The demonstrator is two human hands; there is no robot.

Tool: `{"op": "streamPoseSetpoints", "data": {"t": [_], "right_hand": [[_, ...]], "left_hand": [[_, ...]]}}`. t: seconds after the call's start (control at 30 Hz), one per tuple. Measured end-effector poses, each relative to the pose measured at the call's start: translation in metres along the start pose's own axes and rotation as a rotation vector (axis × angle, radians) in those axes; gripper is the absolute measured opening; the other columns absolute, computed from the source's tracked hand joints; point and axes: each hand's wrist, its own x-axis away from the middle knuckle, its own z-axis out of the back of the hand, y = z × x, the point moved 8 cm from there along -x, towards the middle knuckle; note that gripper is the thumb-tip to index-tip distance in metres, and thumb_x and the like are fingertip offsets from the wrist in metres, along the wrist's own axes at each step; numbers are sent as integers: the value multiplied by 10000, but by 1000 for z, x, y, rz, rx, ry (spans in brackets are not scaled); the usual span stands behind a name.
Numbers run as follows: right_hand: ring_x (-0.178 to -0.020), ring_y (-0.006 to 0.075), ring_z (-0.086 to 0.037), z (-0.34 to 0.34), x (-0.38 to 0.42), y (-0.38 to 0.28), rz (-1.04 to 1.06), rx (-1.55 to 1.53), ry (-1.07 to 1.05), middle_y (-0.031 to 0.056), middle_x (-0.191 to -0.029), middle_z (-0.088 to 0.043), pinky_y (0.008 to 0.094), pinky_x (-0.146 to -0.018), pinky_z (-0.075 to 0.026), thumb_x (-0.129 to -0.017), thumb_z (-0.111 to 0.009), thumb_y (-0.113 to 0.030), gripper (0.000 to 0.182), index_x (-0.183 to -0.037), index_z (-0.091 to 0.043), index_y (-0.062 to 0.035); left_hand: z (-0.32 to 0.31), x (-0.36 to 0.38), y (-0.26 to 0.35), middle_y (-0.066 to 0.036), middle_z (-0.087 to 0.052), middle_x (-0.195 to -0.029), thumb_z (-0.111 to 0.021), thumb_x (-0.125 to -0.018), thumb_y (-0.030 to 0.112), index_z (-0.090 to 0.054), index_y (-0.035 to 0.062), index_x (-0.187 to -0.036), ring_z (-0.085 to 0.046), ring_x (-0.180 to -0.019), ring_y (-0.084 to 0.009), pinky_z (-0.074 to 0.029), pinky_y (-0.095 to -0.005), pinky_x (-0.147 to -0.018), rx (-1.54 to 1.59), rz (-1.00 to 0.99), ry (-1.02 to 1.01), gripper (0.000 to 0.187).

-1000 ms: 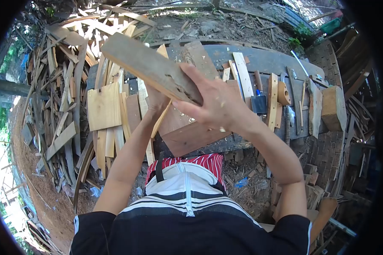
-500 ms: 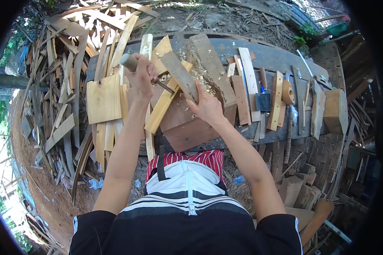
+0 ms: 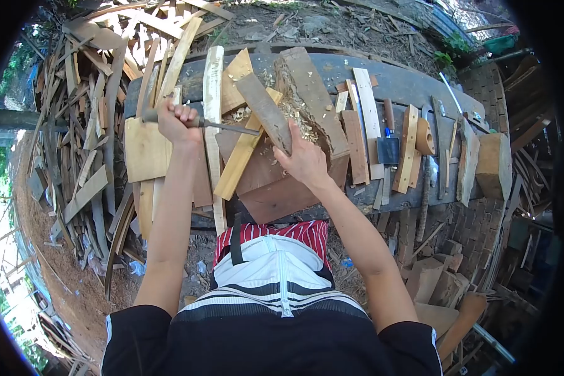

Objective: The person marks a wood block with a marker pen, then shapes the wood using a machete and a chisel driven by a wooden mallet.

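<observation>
My left hand (image 3: 179,124) is closed around the handle of a chisel (image 3: 232,128), which lies nearly level and points right. The chisel's tip is at the edge of a yellow wood strip (image 3: 241,160), close to a grey-brown board (image 3: 263,109). With fingers spread, my right hand (image 3: 305,155) presses on the lower end of that board, which lies slanted across the strip. Beneath them is a reddish-brown block (image 3: 282,197). Wood shavings (image 3: 304,125) are scattered beside a thick rough plank (image 3: 313,94).
A dark workbench (image 3: 332,62) spans the view. On its right lie a white strip (image 3: 366,113), a dark square tool (image 3: 387,150), a drilled strip (image 3: 406,147) and a large wood block (image 3: 494,166). A square yellow board (image 3: 145,150) and heaped offcuts (image 3: 94,125) are at left.
My left hand has moved left and down, and the chisel has swung from steep to nearly level. The square yellow board has shifted slightly left. My right hand has barely moved.
</observation>
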Motion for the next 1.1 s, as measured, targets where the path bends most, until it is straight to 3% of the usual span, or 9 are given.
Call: {"op": "streamPoseSetpoints", "data": {"t": [0.1,0.2,0.73,0.83,0.9,0.97,1.03,1.07,1.1], "right_hand": [[-740,366,-681,2,1,0,19,31,55,190,-789,-672,467,-677,-542,-794,-650,-410,763,-1411,-362,-67],[-733,365,-680,3,1,0,11,36,56,189,-791,-672,467,-674,-542,-794,-654,-411,754,-1405,-365,-77],[-738,386,-680,2,0,3,10,10,58,211,-812,-676,478,-674,-535,-794,-664,-407,751,-1404,-371,-83],[-781,394,-683,5,-8,10,-40,-219,36,240,-882,-677,480,-696,-533,-813,-639,-411,708,-1377,-404,-54],[-784,385,-683,59,-11,-20,89,-399,283,251,-906,-670,465,-695,-535,-815,-646,-380,695,-1363,-407,-26],[-747,360,-677,133,-8,-82,225,-781,243,227,-879,-663,444,-672,-535,-801,-674,-324,676,-1338,-397,-20],[-662,337,-653,196,0,-128,651,-771,506,199,-815,-642,434,-623,-523,-796,-692,-270,656,-1324,-376,-42],[-662,337,-653,211,5,-141,654,-764,514,199,-815,-642,434,-623,-523,-796,-692,-270,656,-1324,-376,-42],[-779,280,-642,224,20,-159,744,-721,524,171,-950,-616,388,-673,-522,-810,-691,-258,649,-1323,-367,-27]], "left_hand": [[-55,23,12,24,-349,-546,-573,-879,179,-371,138,-682,-328,-424,-88,-299,-262,-418,-58,-56,-189,285],[-76,43,5,13,-368,-542,-587,-880,160,-382,119,-681,-341,-404,-89,-297,-262,-395,-171,-128,-261,288],[-113,108,-22,-4,-411,-548,-542,-915,78,-418,66,-772,-366,-420,-74,-303,-245,-401,-525,-281,-554,189],[-111,113,-25,0,-419,-556,-554,-919,95,-419,69,-796,-390,-450,-77,-326,-246,-437,-575,-271,-560,185],[-109,113,-26,1,-435,-565,-572,-920,122,-421,73,-795,-404,-475,-75,-348,-246,-465,-591,-255,-556,203],[-107,112,-24,3,-470,-571,-594,-903,90,-459,59,-763,-436,-475,-62,-358,-228,-442,-571,-263,-535,197],[-105,109,-25,2,-508,-582,-628,-877,63,-486,46,-721,-464,-476,-47,-366,-207,-418,-477,-242,-524,212],[-103,107,-28,2,-508,-582,-628,-877,63,-486,46,-721,-464,-476,-47,-366,-207,-418,-470,-242,-532,212],[-101,104,-30,-3,-526,-595,-636,-868,67,-502,42,-732,-496,-504,-58,-397,-213,-446,-483,-260,-546,192]]}}
